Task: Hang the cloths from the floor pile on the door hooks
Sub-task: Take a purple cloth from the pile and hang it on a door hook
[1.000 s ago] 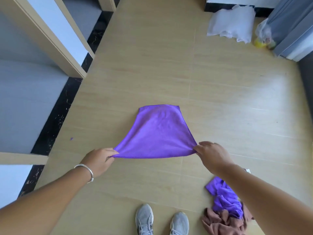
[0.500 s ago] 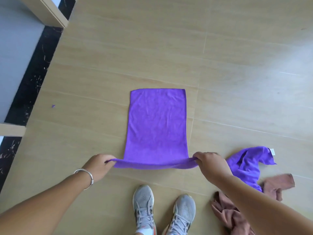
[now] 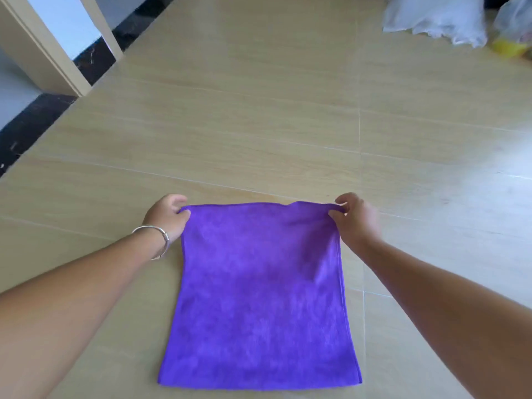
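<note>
A purple cloth (image 3: 259, 298) lies spread on the tan wood-look floor, folded over into a rectangle in front of me. My left hand (image 3: 168, 216), with a silver bangle on its wrist, pinches the far left corner of the cloth. My right hand (image 3: 355, 218) pinches the far right corner. Both arms reach forward over the floor. The floor pile and the door hooks are out of view.
A white plastic bag (image 3: 437, 17) and a clear bag with something yellow (image 3: 508, 47) lie at the far right. A beige door frame (image 3: 51, 59) and a black threshold strip (image 3: 34, 125) run along the left.
Both hands carried the near edge of the purple cloth forward over itself, folding it; they now hold the far corners. The view tilted up, so the shoes and the pile left the frame.
</note>
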A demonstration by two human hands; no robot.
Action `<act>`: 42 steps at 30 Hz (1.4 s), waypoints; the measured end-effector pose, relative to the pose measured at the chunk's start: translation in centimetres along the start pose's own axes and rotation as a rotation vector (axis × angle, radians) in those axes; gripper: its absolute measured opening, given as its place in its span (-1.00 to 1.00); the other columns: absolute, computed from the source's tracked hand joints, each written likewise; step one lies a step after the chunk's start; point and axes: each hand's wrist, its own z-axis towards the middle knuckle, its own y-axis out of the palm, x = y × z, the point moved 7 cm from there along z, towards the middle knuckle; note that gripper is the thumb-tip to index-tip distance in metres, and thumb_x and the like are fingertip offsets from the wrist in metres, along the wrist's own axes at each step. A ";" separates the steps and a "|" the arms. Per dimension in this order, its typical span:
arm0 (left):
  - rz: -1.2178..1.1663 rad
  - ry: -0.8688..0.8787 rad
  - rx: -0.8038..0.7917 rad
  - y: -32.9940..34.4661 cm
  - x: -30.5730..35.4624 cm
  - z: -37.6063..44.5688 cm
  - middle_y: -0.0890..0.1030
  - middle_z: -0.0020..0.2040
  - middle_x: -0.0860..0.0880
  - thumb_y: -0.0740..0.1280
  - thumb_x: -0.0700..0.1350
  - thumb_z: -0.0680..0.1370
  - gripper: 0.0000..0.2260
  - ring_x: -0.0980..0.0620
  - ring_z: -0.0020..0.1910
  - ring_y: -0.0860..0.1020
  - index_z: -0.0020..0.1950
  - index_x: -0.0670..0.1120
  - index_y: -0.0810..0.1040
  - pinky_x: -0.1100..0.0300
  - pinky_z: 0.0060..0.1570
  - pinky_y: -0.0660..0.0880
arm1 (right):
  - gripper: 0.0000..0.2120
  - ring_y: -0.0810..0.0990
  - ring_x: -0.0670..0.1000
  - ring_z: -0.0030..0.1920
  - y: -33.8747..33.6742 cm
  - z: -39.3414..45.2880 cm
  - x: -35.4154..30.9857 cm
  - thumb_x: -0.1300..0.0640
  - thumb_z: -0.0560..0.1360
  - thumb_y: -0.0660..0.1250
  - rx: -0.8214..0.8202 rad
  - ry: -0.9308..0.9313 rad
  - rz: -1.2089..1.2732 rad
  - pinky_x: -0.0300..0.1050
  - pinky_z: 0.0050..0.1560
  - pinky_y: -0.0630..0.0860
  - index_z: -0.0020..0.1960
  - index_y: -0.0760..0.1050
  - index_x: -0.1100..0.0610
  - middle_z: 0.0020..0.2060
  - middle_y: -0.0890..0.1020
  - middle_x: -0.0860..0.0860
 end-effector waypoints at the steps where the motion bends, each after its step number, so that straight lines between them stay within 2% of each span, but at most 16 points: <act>1: 0.077 0.003 0.020 1.2 -0.4 1.0 0.49 0.27 -0.12 0.30 -0.18 0.52 -0.59 -0.12 0.06 0.56 0.37 0.00 0.40 0.10 0.00 0.47 | -0.70 0.56 0.14 0.02 1.2 1.0 0.9 0.15 0.50 0.33 0.021 0.026 -0.032 -0.01 0.00 0.50 0.23 0.47 0.10 0.06 0.60 0.09; 4: 0.358 0.216 0.068 4.4 -1.4 -1.7 0.27 0.44 -0.16 0.33 -0.21 0.48 -0.40 -0.18 0.36 0.35 0.50 -0.06 0.23 -0.01 0.28 0.38 | -0.57 0.45 0.14 0.19 4.5 -1.1 2.6 0.17 0.46 0.29 0.078 -0.090 -0.269 0.03 0.14 0.46 0.32 0.39 0.06 0.25 0.45 0.06; 6: 0.488 0.459 0.027 7.1 -1.9 -7.2 0.26 0.48 -0.18 0.37 -0.12 0.48 -0.39 -0.19 0.42 0.29 0.51 -0.09 0.27 -0.08 0.37 0.30 | -0.55 0.43 0.15 0.23 7.1 -6.2 3.0 0.17 0.43 0.32 0.006 -0.325 -0.351 0.06 0.22 0.43 0.31 0.40 0.07 0.28 0.44 0.06; 8: 0.585 0.588 -0.043 9.5 -3.3 -12.5 0.26 0.50 -0.16 0.31 0.03 0.50 -0.41 -0.15 0.46 0.26 0.51 -0.03 0.29 -0.16 0.41 0.22 | -0.55 0.42 0.15 0.29 9.3 -11.9 3.2 0.12 0.43 0.33 -0.093 -0.550 -0.404 0.09 0.30 0.38 0.32 0.42 0.06 0.31 0.45 0.06; 10: 0.679 0.575 -0.159 11.6 -5.1 -15.6 0.17 0.55 -0.10 0.18 0.18 0.52 -0.41 -0.09 0.52 0.15 0.54 0.06 0.21 -0.19 0.45 0.13 | -0.55 0.35 0.12 0.39 10.9 -15.5 4.1 -0.01 0.50 0.25 -0.199 -0.672 -0.479 0.13 0.40 0.28 0.37 0.39 0.03 0.39 0.41 0.06; 13: 0.824 0.554 -0.248 12.9 -7.4 -16.1 0.12 0.57 -0.08 0.04 0.30 0.53 -0.38 -0.07 0.54 0.10 0.55 0.10 0.16 -0.22 0.43 0.11 | -0.47 0.20 0.07 0.50 11.8 -16.4 6.0 -0.17 0.57 0.12 -0.299 -0.689 -0.551 0.11 0.47 0.13 0.47 0.29 0.01 0.49 0.27 0.05; 15: 0.900 0.603 -0.276 13.1 -7.1 -14.0 0.09 0.58 -0.09 -0.04 0.35 0.53 -0.37 -0.06 0.55 0.05 0.56 0.13 0.09 -0.22 0.43 0.02 | -0.45 0.14 0.06 0.52 11.7 -14.8 6.1 -0.21 0.58 0.06 -0.308 -0.704 -0.593 0.09 0.48 0.09 0.50 0.25 0.00 0.51 0.23 0.04; 17: 0.953 0.603 -0.289 13.2 -6.0 -10.9 -0.11 0.59 -0.03 -0.15 0.38 0.51 -0.36 -0.01 0.56 -0.16 0.55 0.20 -0.13 -0.18 0.47 -0.16 | -0.44 0.13 0.07 0.52 11.6 -12.5 5.5 -0.21 0.59 0.02 -0.297 -0.669 -0.641 0.09 0.50 0.08 0.51 0.22 0.01 0.51 0.22 0.05; 19: 0.997 0.550 -0.280 13.5 -4.2 -8.3 -0.23 0.58 -0.01 -0.16 0.37 0.51 -0.37 0.01 0.54 -0.27 0.53 0.22 -0.23 -0.16 0.46 -0.23 | -0.43 0.07 0.08 0.53 11.5 -10.3 4.3 -0.19 0.60 -0.02 -0.287 -0.592 -0.692 0.07 0.52 0.01 0.54 0.14 0.02 0.53 0.16 0.06; 21: 1.008 0.533 -0.244 13.6 -2.5 -7.1 -0.17 0.59 -0.03 -0.03 0.31 0.56 -0.39 -0.01 0.54 -0.24 0.55 0.19 -0.14 -0.15 0.47 -0.20 | -0.46 0.04 0.09 0.54 11.8 -9.2 3.0 -0.10 0.62 0.03 -0.282 -0.562 -0.714 0.05 0.52 -0.03 0.55 0.11 0.05 0.54 0.13 0.08; 24: 0.928 0.648 -0.244 14.2 -1.8 -9.3 -0.02 0.59 -0.06 0.09 0.20 0.58 -0.43 -0.03 0.56 -0.12 0.56 0.13 0.04 -0.11 0.49 -0.10 | -0.52 0.25 0.13 0.47 11.9 -11.1 1.8 0.08 0.56 0.24 -0.282 -0.669 -0.594 0.06 0.47 0.20 0.45 0.32 0.11 0.45 0.33 0.13; 27: 0.875 0.748 -0.279 14.1 -4.3 -13.7 0.13 0.57 -0.09 0.10 0.19 0.56 -0.45 -0.06 0.55 0.07 0.54 0.10 0.17 -0.12 0.48 0.04 | -0.54 0.30 0.10 0.45 11.9 -15.5 4.3 -0.02 0.55 0.21 -0.301 -0.764 -0.548 0.11 0.45 0.24 0.41 0.41 0.08 0.43 0.37 0.10; 32: 0.925 0.830 -0.315 11.4 -8.5 -17.4 0.24 0.52 -0.11 0.12 0.20 0.55 -0.43 -0.10 0.50 0.22 0.51 -0.02 0.29 -0.14 0.40 0.16 | -0.50 0.21 0.05 0.50 10.5 -18.3 8.0 -0.14 0.58 0.12 -0.259 -0.722 -0.512 0.13 0.47 0.16 0.43 0.39 0.08 0.47 0.32 0.07; 37: 0.940 0.857 -0.287 9.8 -7.3 -16.4 0.40 0.43 -0.15 0.11 0.02 0.54 -0.50 -0.12 0.42 0.38 0.41 -0.19 0.44 -0.07 0.38 0.32 | -0.38 0.28 0.09 0.46 9.8 -17.3 7.6 -0.26 0.51 0.16 -0.333 -0.767 -0.595 0.04 0.46 0.17 0.42 0.39 0.10 0.44 0.36 0.09; 40: 0.989 0.845 -0.252 10.6 -6.0 -16.6 0.44 0.40 -0.20 0.10 -0.14 0.44 -0.48 -0.16 0.38 0.42 0.37 -0.25 0.45 -0.10 0.29 0.42 | -0.47 0.42 0.16 0.37 9.2 -16.8 6.3 -0.05 0.43 0.25 -0.358 -0.824 -0.678 0.07 0.36 0.33 0.35 0.47 0.14 0.36 0.45 0.14; 42: 1.027 0.795 -0.241 11.4 -5.2 -16.9 0.44 0.39 -0.22 0.14 -0.21 0.39 -0.46 -0.17 0.36 0.44 0.37 -0.27 0.45 -0.07 0.14 0.53 | -0.46 0.48 0.21 0.31 9.1 -17.1 5.4 0.13 0.34 0.33 -0.351 -0.824 -0.745 0.10 0.25 0.46 0.32 0.50 0.20 0.31 0.50 0.19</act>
